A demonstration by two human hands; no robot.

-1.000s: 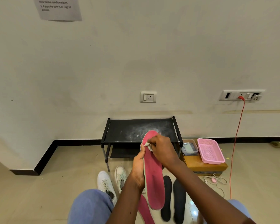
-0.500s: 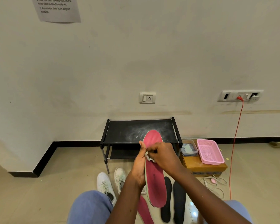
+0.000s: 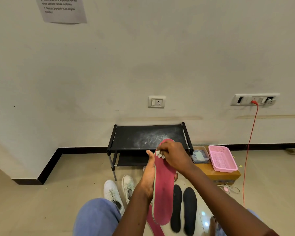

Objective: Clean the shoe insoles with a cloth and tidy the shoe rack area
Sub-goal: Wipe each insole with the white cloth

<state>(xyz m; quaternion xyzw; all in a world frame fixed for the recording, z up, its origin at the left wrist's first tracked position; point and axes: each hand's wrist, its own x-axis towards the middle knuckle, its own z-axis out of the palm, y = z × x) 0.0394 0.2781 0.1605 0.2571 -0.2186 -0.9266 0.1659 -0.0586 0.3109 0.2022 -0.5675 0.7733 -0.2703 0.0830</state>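
Note:
A long red insole (image 3: pixel 163 186) stands nearly upright in front of me. My left hand (image 3: pixel 149 174) grips its left edge from behind, thumb up. Near the insole's top, my right hand (image 3: pixel 174 155) presses a small white cloth (image 3: pixel 160 154) against the red face; only a crumpled corner of the cloth shows. On the floor below lie a second red insole (image 3: pixel 154 225), partly hidden, and two black insoles (image 3: pixel 183 208). Behind stands the black two-tier shoe rack (image 3: pixel 148 136), its top smeared with white dust.
A pair of white sneakers (image 3: pixel 119 189) sits on the floor left of the insoles. Right of the rack, a cardboard box (image 3: pixel 216 174) carries a pink basket (image 3: pixel 221 158) and a clear lidded container (image 3: pixel 200 155). A red cable (image 3: pixel 249 150) hangs from the wall socket. My blue-trousered knee (image 3: pixel 97 217) is at bottom.
My right hand with the cloth slid down the insole, then back up toward its top. The left hand has kept its hold; the insole barely shifted.

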